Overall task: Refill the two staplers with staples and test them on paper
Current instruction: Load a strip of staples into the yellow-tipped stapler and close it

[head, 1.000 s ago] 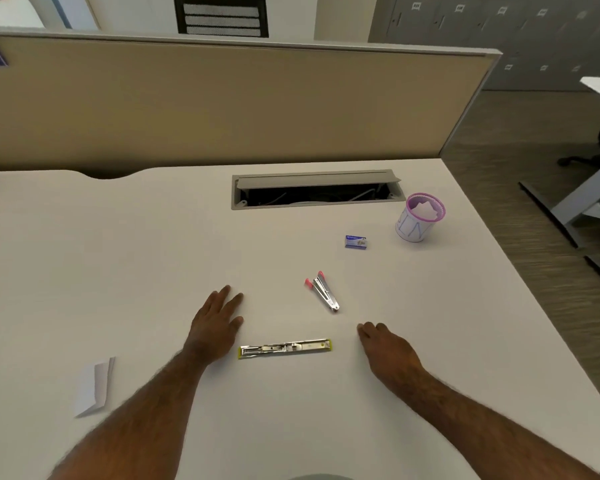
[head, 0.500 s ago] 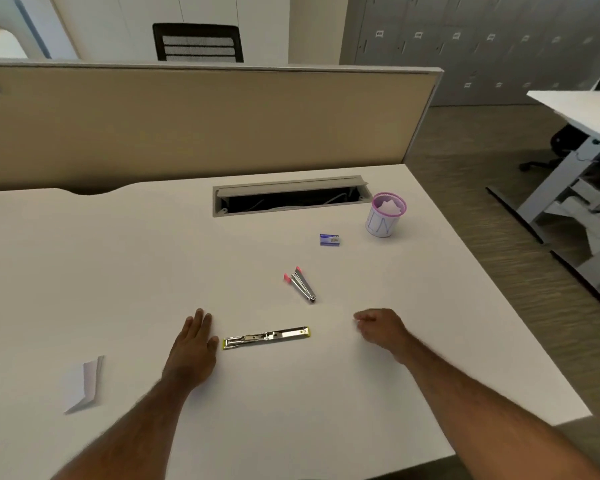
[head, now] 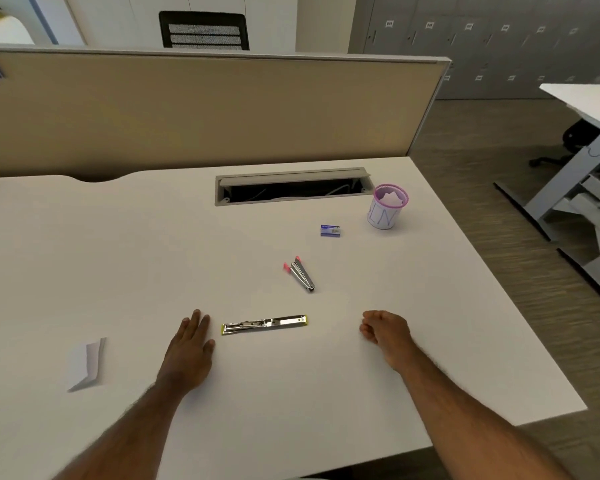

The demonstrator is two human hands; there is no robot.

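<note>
Nothing is held: the left hand lies flat beside the opened yellow stapler, the right hand loosely curled, empty. Refilling is judged unstarted; the staple box, beyond the right hand, must be fetched.

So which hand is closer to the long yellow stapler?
Left. The left hand lies flat just beside the yellow stapler; the right hand rests, curled, farther off past its other end.

Light: bright, even, from overhead | shadows: faint and soft under my arms on the counter | glare: none | edges: wide-angle bowing, floor at right blurred.
</note>
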